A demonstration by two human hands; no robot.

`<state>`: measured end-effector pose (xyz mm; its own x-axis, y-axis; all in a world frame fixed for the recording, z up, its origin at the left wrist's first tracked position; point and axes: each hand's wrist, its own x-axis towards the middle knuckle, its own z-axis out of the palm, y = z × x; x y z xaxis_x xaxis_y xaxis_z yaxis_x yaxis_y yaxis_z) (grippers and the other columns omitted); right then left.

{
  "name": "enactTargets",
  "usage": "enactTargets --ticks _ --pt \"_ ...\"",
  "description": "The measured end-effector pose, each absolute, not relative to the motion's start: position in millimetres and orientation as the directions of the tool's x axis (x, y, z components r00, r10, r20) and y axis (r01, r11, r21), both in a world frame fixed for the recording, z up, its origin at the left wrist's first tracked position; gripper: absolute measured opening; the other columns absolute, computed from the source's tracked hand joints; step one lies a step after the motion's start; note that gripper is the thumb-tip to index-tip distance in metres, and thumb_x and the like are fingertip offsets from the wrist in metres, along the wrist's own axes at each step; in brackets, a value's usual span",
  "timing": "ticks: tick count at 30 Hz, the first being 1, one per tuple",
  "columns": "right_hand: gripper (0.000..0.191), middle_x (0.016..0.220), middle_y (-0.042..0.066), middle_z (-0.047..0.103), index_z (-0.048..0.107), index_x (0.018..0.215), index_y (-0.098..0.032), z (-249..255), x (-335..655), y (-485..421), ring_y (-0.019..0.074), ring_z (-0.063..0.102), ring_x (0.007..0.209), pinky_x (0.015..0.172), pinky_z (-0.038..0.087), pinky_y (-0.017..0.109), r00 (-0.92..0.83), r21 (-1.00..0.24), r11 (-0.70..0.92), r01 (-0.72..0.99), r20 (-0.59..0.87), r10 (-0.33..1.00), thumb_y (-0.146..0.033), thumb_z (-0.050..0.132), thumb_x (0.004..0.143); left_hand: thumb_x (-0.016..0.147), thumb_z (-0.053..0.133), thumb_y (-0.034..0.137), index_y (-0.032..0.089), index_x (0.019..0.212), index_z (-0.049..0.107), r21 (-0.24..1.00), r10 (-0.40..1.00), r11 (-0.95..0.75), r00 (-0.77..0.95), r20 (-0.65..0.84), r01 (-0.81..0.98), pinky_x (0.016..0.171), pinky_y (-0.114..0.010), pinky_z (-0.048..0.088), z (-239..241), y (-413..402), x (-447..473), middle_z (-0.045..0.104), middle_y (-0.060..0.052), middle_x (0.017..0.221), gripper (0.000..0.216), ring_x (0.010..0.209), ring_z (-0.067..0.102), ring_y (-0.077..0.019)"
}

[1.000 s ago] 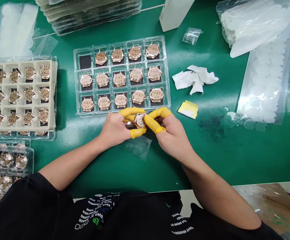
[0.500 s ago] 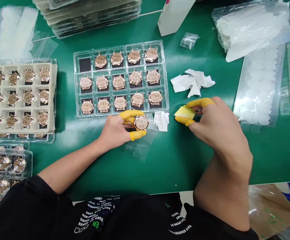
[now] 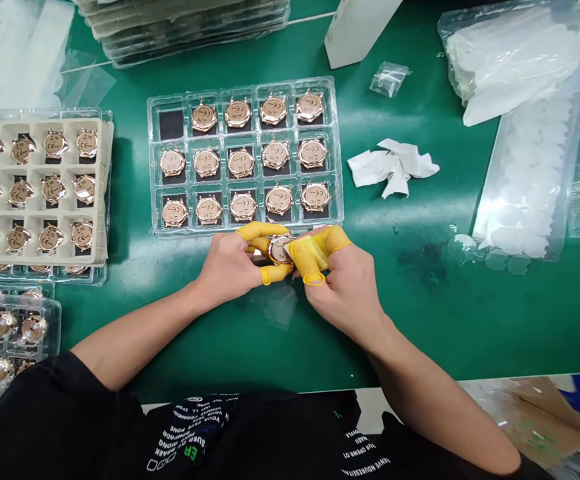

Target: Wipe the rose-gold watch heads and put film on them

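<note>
My left hand (image 3: 233, 260), with yellow finger cots, pinches a rose-gold watch case (image 3: 277, 248) just in front of a clear tray (image 3: 339, 150). My right hand (image 3: 343, 280), also in yellow cots, presses a small yellow cloth pad (image 3: 309, 251) against the watch case. The clear tray holds three rows of rose-gold watch cases (image 3: 241, 163); its top-left cell is vacant. A thin clear film (image 3: 280, 307) lies on the green mat under my hands.
A beige tray of watch cases (image 3: 101, 193) sits at the left, another clear tray (image 3: 53, 320) below it. Crumpled white paper (image 3: 393, 167), a small clear bag (image 3: 389, 78), bags of round clear discs (image 3: 525, 180), stacked trays (image 3: 190, 27) and a white box (image 3: 357, 27) lie around.
My right hand reached right, picked up the yellow pad from the mat and brought it back to the watch case held in my left hand. The white scrap by the tray is gone from sight.
</note>
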<state>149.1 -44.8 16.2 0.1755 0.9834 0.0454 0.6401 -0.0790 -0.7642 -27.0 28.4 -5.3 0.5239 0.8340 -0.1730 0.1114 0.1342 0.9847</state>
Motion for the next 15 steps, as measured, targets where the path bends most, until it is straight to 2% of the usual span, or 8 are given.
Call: enactTargets --ticks 4,6,9,12,15 --pt "0.011 0.073 0.003 0.062 0.06 0.093 -0.027 7.4 150.4 -43.3 0.0219 0.06 0.07 0.064 0.051 0.035 0.258 -0.779 -0.135 0.613 0.036 0.966 -0.036 0.065 0.09 0.068 0.094 0.028 0.02 0.115 0.079 0.986 0.83 0.142 0.532 -0.168 0.09 0.085 -0.028 0.07 -4.9 27.9 -27.4 0.085 -0.001 0.093 0.051 0.086 0.083 -0.0184" --pt "0.009 0.076 0.004 0.063 0.061 0.094 -0.027 9.2 153.5 -41.6 0.0226 0.062 0.073 0.066 0.053 0.037 0.261 -0.793 -0.123 0.597 0.046 0.964 -0.036 0.063 0.093 0.068 0.093 0.028 0.02 0.116 0.079 0.984 0.83 0.151 0.528 -0.177 0.093 0.084 -0.029 0.071 -4.1 28.2 -27.0 0.085 -0.002 0.095 0.051 0.089 0.083 -0.0198" --pt "0.004 0.091 0.008 0.066 0.063 0.096 -0.028 14.0 158.5 -40.5 0.023 0.065 0.081 0.071 0.055 0.04 0.222 -0.762 0.034 0.647 0.23 0.948 -0.03 0.064 0.092 0.069 0.092 0.026 0.019 0.118 0.078 0.979 0.826 0.181 0.527 -0.2 0.088 0.086 -0.03 0.071 -4.0 28.3 -26.4 0.086 -0.003 0.097 0.051 0.088 0.084 -0.0197" --pt "0.013 0.085 0.005 0.064 0.065 0.091 -0.03 16.2 162.6 -41.7 0.0229 0.064 0.08 0.071 0.053 0.042 0.046 -0.65 0.29 0.703 0.448 0.893 -0.018 0.067 0.086 0.068 0.091 0.024 0.019 0.118 0.077 0.978 0.817 0.194 0.54 -0.203 0.075 0.085 -0.03 0.071 -4.9 27.3 -26.3 0.085 -0.002 0.095 0.052 0.085 0.084 -0.0191" --pt "0.017 0.077 0.004 0.063 0.065 0.084 -0.03 15.9 162.4 -43.0 0.0225 0.061 0.075 0.067 0.051 0.043 -0.096 -0.596 0.393 0.7 0.467 0.879 -0.013 0.068 0.085 0.069 0.091 0.024 0.02 0.119 0.078 0.977 0.821 0.182 0.53 -0.212 0.109 0.083 -0.029 0.07 -5.0 25.4 -27.0 0.085 -0.001 0.092 0.052 0.085 0.083 -0.0195"
